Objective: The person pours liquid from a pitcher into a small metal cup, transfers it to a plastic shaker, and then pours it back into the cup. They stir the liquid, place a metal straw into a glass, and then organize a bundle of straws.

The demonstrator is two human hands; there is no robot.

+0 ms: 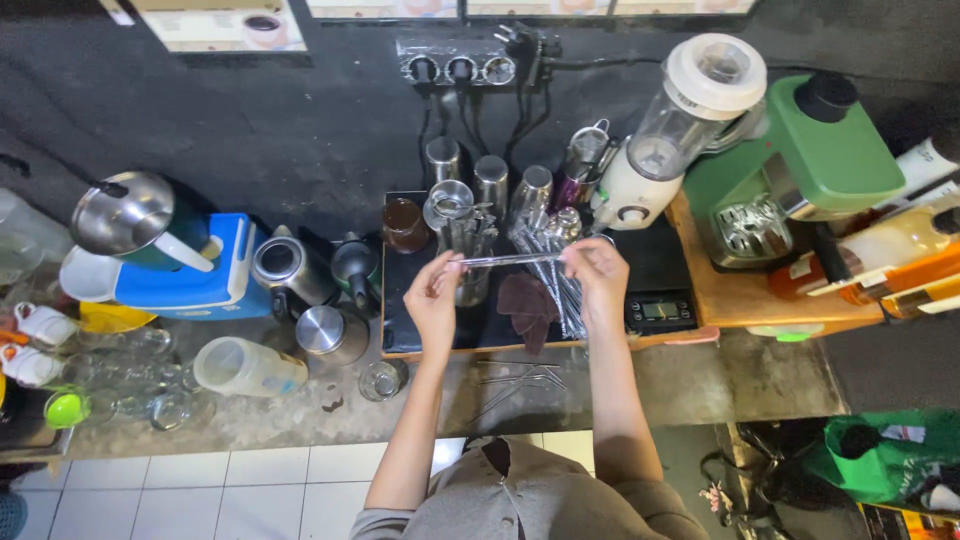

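My left hand (432, 298) and my right hand (598, 278) hold the two ends of a thin clear straw in a plastic sleeve (508, 260), level above a black tray (395, 310). Under the straw lie a dark brown cloth (524, 305) and a bundle of several wrapped straws (550, 262). Just behind my left hand stands a metal cup with tools (462, 240).
Metal cups (490, 180), a brown jar (404, 224), a blender (672, 130), a green coffee machine (800, 165) and a digital scale (660, 311) crowd the back. At left stand kettles (285, 268), a blue box (205, 285), glasses (382, 380) and a plastic jar (245, 366).
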